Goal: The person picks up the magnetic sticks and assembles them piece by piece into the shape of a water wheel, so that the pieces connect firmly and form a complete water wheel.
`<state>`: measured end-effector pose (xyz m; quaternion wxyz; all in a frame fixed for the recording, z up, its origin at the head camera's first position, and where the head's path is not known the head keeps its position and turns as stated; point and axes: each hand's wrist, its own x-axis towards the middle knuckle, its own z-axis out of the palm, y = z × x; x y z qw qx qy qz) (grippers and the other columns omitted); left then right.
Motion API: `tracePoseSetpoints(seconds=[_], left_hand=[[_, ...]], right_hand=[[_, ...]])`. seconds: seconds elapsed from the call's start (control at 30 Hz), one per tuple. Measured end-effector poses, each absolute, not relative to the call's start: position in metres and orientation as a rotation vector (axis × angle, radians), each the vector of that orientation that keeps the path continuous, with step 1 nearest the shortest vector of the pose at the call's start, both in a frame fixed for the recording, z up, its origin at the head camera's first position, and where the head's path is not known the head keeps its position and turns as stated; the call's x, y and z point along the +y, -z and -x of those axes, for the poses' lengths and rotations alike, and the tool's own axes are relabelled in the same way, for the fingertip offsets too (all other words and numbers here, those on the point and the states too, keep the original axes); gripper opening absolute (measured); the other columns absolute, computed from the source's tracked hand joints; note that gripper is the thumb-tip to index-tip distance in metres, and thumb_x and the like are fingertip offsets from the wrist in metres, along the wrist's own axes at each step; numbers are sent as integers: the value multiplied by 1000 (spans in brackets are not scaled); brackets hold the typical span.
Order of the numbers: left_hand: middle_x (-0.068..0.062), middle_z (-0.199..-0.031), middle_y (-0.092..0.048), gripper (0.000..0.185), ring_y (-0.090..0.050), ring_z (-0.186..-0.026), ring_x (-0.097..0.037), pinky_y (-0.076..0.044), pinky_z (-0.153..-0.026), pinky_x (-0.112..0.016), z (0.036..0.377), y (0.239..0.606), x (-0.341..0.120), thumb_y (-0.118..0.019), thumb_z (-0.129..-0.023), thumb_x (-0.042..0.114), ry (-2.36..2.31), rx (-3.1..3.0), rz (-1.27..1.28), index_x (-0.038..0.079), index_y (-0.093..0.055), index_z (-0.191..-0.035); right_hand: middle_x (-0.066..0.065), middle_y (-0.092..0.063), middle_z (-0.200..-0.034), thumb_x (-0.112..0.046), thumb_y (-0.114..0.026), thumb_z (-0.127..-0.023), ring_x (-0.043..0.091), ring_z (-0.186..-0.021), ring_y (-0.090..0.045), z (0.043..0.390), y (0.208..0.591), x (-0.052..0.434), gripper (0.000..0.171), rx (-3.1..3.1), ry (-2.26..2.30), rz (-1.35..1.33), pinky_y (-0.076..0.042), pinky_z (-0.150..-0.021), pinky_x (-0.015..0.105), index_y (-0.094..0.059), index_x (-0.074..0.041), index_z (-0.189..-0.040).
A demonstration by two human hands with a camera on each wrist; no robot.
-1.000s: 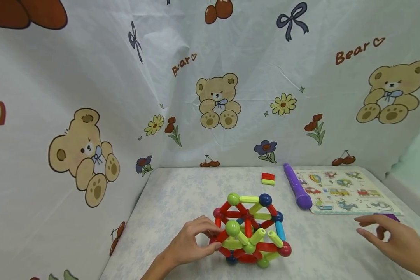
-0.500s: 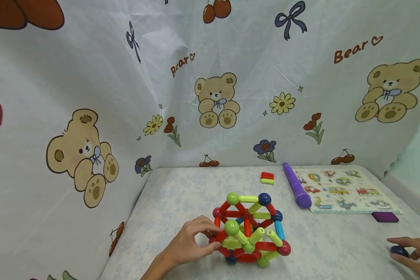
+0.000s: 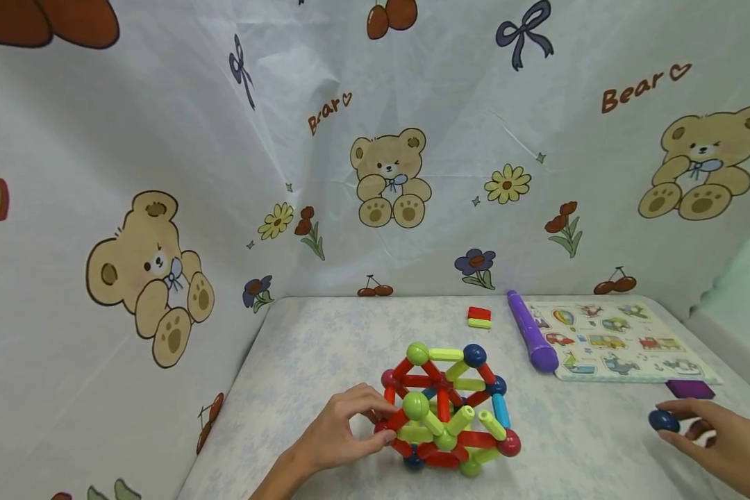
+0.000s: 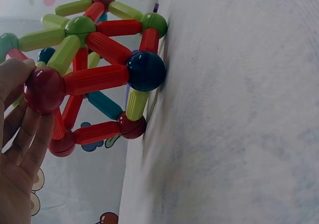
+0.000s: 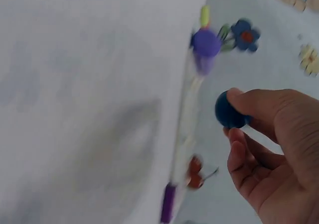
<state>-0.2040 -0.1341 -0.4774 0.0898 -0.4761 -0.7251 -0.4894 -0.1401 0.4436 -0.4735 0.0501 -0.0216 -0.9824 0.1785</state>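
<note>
A structure of red, green and blue rods joined by coloured balls [image 3: 444, 439] stands on the table, in front of me. My left hand [image 3: 340, 430] grips a red ball at its left side; the left wrist view shows thumb and fingers around that red ball [image 4: 45, 89]. Away to the right, my right hand [image 3: 721, 437] pinches a dark blue ball [image 3: 664, 420] between thumb and fingers. In the right wrist view the blue ball [image 5: 230, 110] is held clear of the table surface. Two green rods [image 3: 491, 425] at the structure's front point upward with free ends.
Behind the structure lie a red and a green rod [image 3: 479, 318] side by side. A purple toy microphone [image 3: 532, 333] rests along the left edge of a picture board [image 3: 625, 340]. A dark purple block [image 3: 690, 389] sits at the board's near right corner.
My right hand first moved right and took hold of the dark blue ball, then came back leftward with it, off the table. The left hand and the structure have stayed put.
</note>
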Motion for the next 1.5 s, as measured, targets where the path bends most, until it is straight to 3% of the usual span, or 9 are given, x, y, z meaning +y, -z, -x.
tracePoseSetpoints(seconds=[0.2,0.53,0.67,0.93,1.5], left_hand=[[-4,-112,-75,33,-70,-95,-14,-64,-77,-30,203,475,-135,-83,-94,4,1447,-2151,1419,12,-75,-125],[-4,-112,-74,32,-70,-96,-14,-64,-77,-29,202,475,-135,-82,-95,5,1435,-2153,1425,12,-74,-125],[-4,-112,-74,33,-70,-96,-15,-63,-77,-28,202,476,-135,-83,-94,4,1429,-2143,1428,12,-74,-125],[-5,-112,-74,33,-70,-96,-15,-63,-77,-28,202,476,-135,-83,-94,3,1425,-2133,1430,12,-74,-125],[-5,-113,-74,33,-71,-96,-14,-63,-78,-29,201,476,-134,-82,-95,4,1442,-2152,1421,12,-74,-126]], right_hand=[[-3,-64,-90,-8,-93,-82,-4,-71,-48,138,434,367,42,-2733,-595,-192,-50,-57,20,-73,-2,-118],[-12,-68,-106,-10,-97,-78,1,-83,-55,126,400,257,55,-2513,-780,-554,-51,-64,21,-73,-22,-126],[-17,-69,-110,-15,-95,-82,2,-89,-58,129,397,230,52,-2482,-867,-672,-52,-69,22,-71,-27,-127],[-17,-69,-110,-26,-83,-98,7,-90,-62,138,406,208,32,-2594,-1071,-699,-56,-74,25,-70,-20,-126],[-8,-73,-112,-22,-75,-104,5,-98,-70,143,418,212,31,-2622,-1333,-706,-60,-85,26,-59,-12,-129]])
